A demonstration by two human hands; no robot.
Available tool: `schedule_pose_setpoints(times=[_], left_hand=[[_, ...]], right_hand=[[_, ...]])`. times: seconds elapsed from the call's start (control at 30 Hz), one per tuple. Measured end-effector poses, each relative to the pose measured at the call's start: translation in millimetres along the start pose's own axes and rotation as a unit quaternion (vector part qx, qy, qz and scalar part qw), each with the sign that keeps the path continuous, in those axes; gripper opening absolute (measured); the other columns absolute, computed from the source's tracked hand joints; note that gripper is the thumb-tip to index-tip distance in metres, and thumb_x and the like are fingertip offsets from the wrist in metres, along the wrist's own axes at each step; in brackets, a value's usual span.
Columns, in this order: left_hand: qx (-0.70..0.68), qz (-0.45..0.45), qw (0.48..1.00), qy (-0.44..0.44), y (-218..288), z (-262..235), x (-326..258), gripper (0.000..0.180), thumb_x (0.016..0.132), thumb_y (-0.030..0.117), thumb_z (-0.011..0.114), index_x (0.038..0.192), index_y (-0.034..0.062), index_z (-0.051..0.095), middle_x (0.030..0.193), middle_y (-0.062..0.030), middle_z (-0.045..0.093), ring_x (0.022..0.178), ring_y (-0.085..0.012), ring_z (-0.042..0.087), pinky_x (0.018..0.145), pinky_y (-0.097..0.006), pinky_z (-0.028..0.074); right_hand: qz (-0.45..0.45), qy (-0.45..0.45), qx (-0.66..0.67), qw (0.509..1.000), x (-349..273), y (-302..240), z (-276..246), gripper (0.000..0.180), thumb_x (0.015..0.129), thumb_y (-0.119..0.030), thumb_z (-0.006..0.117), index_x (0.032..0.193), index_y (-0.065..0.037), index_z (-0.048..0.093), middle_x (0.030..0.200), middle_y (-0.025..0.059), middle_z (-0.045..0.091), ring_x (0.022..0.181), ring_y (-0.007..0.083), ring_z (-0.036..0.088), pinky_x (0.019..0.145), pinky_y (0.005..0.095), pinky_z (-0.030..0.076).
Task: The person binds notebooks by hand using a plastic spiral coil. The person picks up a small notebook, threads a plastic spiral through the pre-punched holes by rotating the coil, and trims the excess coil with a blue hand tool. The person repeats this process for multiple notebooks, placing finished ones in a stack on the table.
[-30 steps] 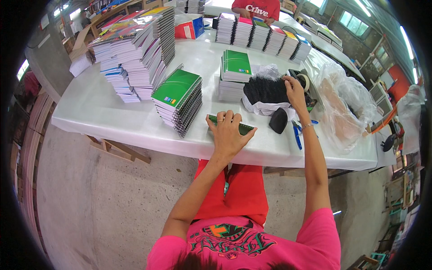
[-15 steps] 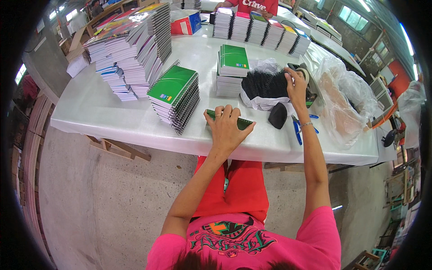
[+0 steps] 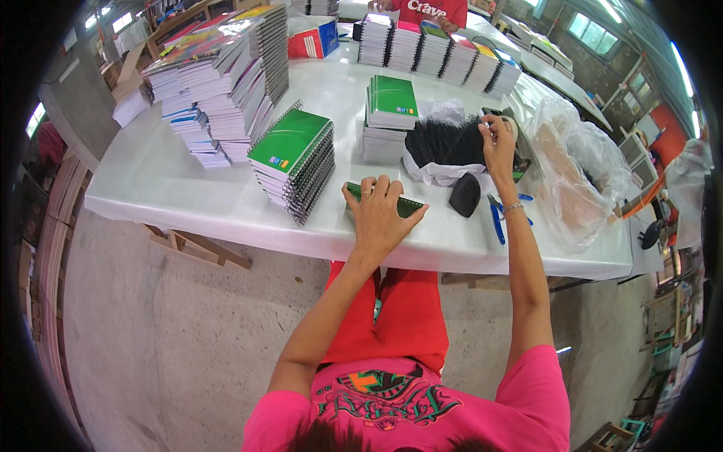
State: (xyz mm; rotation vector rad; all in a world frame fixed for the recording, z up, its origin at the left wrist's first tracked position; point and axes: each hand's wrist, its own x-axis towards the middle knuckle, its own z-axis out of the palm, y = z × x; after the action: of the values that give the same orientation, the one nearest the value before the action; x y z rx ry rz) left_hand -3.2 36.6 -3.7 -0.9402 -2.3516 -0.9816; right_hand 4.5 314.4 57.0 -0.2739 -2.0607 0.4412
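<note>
My left hand grips a green-covered notebook, held on the white tabletop with a row of punched holes facing up. My right hand is raised at the right edge of a heap of black spiral binding coils lying on white wrapping. Its thumb and fingers are pinched together; what is between them is too small to tell. Left of my left hand stands a stack of coil-bound green notebooks. Behind it is a stack of green-covered notebooks with no coils showing.
Blue-handled pliers and a black rounded object lie near my right wrist. Clear plastic bags cover the table's right side. A tall pile of spiral notebooks stands at left. Across the table, a person in red is behind more notebook stacks.
My right hand has shifted very slightly at the edge of the coil heap. My left hand and its notebook stay in place. The person across the table has moved their hands a little.
</note>
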Motion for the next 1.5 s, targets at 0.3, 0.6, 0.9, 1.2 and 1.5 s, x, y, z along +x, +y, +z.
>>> schedule_pose_setpoints(times=[0.3,0.6,0.9,1.2,1.5], left_hand=[[0.01,-0.006,1.0,-0.004,0,-2,1,0.048,0.072,0.05,0.077,0.088,0.0081,0.061,0.1,-0.0056,0.052,0.109,-0.0303,0.046,0.095,-0.074,0.027],[0.007,-0.003,1.0,-0.013,-1,-1,0,0.049,0.072,0.051,0.077,0.088,0.0071,0.061,0.1,-0.0063,0.053,0.109,-0.0311,0.046,0.095,-0.074,0.027],[-0.006,0.004,1.0,-0.006,-1,-2,1,0.048,0.073,0.05,0.077,0.087,0.0069,0.061,0.099,-0.0059,0.053,0.108,-0.0306,0.046,0.095,-0.073,0.027],[-0.007,0.015,1.0,0.002,-5,0,2,0.056,0.068,0.059,0.076,0.086,0.0071,0.062,0.098,-0.0049,0.053,0.107,-0.0292,0.047,0.098,-0.073,0.025],[0.002,0.004,1.0,-0.004,-4,2,2,0.052,0.069,0.055,0.078,0.086,0.0082,0.062,0.099,-0.0043,0.054,0.109,-0.029,0.048,0.096,-0.073,0.027]], right_hand=[[-0.036,-0.047,0.017,0.998,-1,0,2,0.023,0.082,0.005,0.063,0.104,-0.004,0.065,0.091,0.0149,0.056,0.077,0.0284,0.059,0.071,0.0358,0.046],[-0.155,-0.072,-0.127,0.977,20,14,9,0.024,0.084,0.004,0.057,0.104,-0.01,0.061,0.098,0.0108,0.057,0.094,0.0313,0.057,0.083,0.0443,0.042],[-0.174,-0.072,-0.1,0.977,18,6,8,0.022,0.085,0.001,0.057,0.104,-0.007,0.063,0.092,0.0089,0.057,0.089,0.0266,0.06,0.079,0.039,0.045],[0.133,-0.388,0.241,0.879,-45,-78,-32,0.025,0.087,-0.009,0.066,0.11,-0.001,0.069,0.092,0.002,0.067,0.072,0.007,0.052,0.067,0.024,0.046],[0.212,-0.417,0.247,0.848,-83,-85,-44,0.023,0.09,-0.015,0.067,0.108,0.0,0.068,0.091,-0.0023,0.065,0.075,0.0038,0.05,0.07,0.0205,0.043]])
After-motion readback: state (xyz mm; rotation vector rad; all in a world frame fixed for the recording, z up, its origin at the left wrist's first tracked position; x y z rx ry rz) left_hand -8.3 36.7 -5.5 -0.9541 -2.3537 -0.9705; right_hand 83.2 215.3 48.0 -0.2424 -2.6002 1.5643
